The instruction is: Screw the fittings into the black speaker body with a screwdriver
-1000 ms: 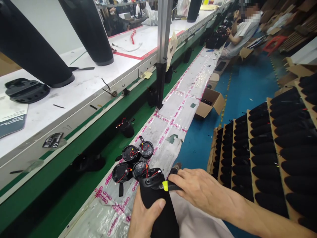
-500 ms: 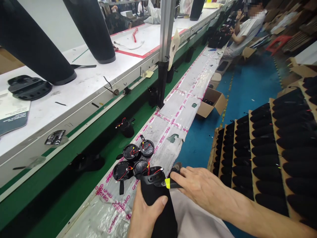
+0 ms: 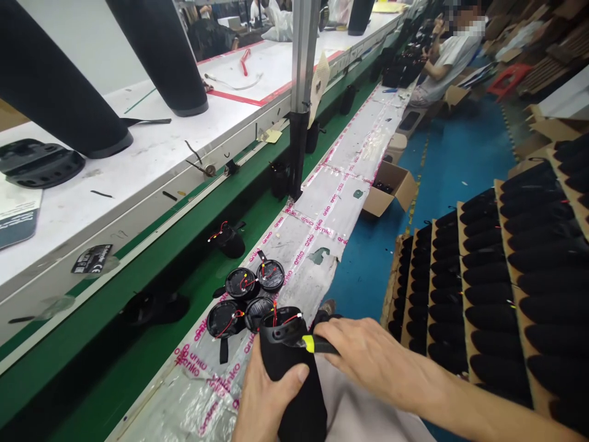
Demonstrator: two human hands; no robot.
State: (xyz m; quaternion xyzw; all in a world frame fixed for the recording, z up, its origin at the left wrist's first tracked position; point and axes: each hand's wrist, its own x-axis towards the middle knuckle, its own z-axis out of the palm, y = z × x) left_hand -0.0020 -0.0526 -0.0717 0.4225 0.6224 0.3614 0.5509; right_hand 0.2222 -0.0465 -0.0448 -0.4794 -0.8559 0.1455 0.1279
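Note:
My left hand [image 3: 269,393] is wrapped round a black cloth-covered cylindrical housing [image 3: 301,387], which tilts up with its open end facing away from me. At that end a black plastic rim with small holes shows, and red wires with white connectors stick out. My right hand [image 3: 368,359] is closed on a black-handled tool with a bright yellow collar [image 3: 309,344]. The tool's narrow metal tip meets the housing just below the rim; its exact kind is unclear. Right behind the housing stand several round black cups [image 3: 270,275] with red wires.
A plastic-wrapped narrow bench [image 3: 313,227] runs away from me beside a green conveyor [image 3: 184,264] with more black parts. Left is a white table [image 3: 151,138] bearing tall black cylinders. A metal post [image 3: 301,80] rises between. Right: an open carton [image 3: 391,190], racked black housings [image 3: 488,276], a seated person [image 3: 453,61].
The whole view has shifted slightly. My right hand and the tool have moved a little left and down against the rim; my left hand keeps its hold on the housing.

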